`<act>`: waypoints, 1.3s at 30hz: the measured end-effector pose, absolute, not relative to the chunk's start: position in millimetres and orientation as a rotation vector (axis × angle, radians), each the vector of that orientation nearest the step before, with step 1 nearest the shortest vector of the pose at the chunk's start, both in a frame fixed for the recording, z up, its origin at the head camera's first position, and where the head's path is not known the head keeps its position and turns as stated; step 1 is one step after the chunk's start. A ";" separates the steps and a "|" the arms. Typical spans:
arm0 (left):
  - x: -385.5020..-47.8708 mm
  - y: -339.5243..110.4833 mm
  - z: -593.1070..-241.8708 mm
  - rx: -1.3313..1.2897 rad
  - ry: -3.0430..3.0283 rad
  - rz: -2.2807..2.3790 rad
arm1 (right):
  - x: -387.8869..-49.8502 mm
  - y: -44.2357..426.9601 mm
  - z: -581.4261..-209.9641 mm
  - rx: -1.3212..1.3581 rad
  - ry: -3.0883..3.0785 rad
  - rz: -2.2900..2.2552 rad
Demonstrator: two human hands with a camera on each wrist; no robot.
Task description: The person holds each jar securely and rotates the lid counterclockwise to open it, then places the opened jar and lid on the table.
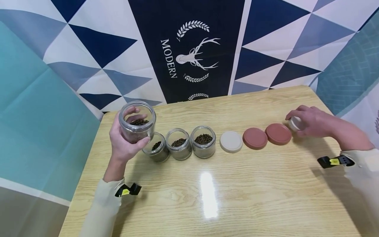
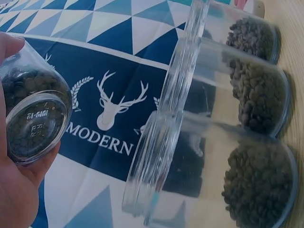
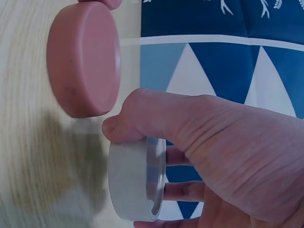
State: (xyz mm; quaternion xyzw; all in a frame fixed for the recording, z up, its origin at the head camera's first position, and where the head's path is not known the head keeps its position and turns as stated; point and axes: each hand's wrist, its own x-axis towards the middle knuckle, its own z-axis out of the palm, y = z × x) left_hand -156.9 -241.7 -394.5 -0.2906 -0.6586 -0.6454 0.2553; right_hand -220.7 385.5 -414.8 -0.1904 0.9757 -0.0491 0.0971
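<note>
My left hand grips a glass jar from the side, raised above the table, its open mouth tilted toward the head camera. Dark coffee beans lie inside it. Printed marks show on the jar's base in the left wrist view. With thumb and fingers at its rim, my right hand holds a white lid at the right end of the lid row. A red lid lies just left of that hand. Whether the white lid touches the table, I cannot tell.
Three uncovered glass jars with beans stand in a row: a left jar, a middle jar and a right jar. Another white lid and a second red lid continue the line on the wooden table. Behind hangs patterned cloth.
</note>
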 end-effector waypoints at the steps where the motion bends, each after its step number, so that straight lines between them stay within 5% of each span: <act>1: -156.1 -242.8 -394.6 -0.782 -1.788 -1.752 | -221.3 386.3 -416.5 -0.565 2.886 -0.148; 39: -151.8 -254.1 -407.8 -0.716 -1.777 -1.788 | -221.5 391.0 -438.2 -0.573 2.845 -0.167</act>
